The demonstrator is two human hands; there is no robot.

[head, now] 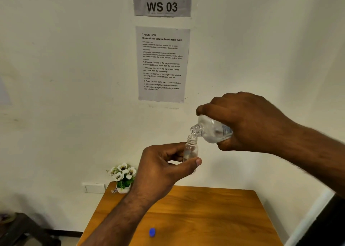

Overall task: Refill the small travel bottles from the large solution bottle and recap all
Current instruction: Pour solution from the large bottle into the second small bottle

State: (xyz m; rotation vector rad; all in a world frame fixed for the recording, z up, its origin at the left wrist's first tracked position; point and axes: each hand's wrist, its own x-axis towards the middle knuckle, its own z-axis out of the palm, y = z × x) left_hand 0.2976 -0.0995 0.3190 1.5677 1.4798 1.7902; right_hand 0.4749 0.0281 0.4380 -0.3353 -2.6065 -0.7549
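I see my right hand [248, 122] wrapped over the one large clear plastic solution bottle [212, 129], fingers curled across its top and thumb under it, the forearm reaching in from the right. The bottle is tipped almost level, its open threaded neck pointing left and down, and its mouth sits right at the mouth of the one small clear plastic travel bottle [190, 149]. My left hand [164, 168] pinches that small bottle between thumb and curled fingers and holds it upright in the air above the worktop, the forearm rising from the bottom edge. Both bottles are uncapped. Below them lies the orange-brown wooden worktop [214, 217], with one small blue cap [152, 232] lying near its front edge beside my left forearm. At the worktop's far left corner stands one small white pot of white flowers [123, 176]. On the wall behind hang two paper sheets: a grey "WS 03" sign [162, 5] and, below it, a printed task sheet [162, 64].
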